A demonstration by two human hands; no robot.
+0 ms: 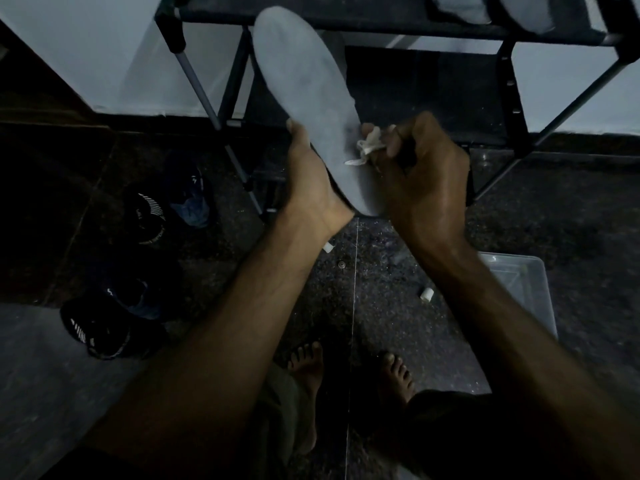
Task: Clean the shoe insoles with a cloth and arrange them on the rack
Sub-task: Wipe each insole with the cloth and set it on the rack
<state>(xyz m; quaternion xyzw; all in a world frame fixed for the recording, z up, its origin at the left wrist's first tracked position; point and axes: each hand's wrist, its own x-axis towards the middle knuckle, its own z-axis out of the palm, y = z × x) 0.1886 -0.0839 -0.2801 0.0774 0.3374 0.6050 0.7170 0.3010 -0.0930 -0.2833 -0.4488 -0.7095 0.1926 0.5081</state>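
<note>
Wiping a grey insole in front of the shoe rack.

The left hand grips the insole's near end from its left edge, fingers curled behind it, holding it in the air with its long axis running from the near end by the wrists up and away to the left, far end pointing at the rack's top shelf. The right hand pinches a small white cloth in curled fingers, pressed against the insole's right edge. This looks like mid-cleaning; next, the cloth likely needs to travel up the grey face toward the far end. Two insoles already lie on the top shelf.
</note>
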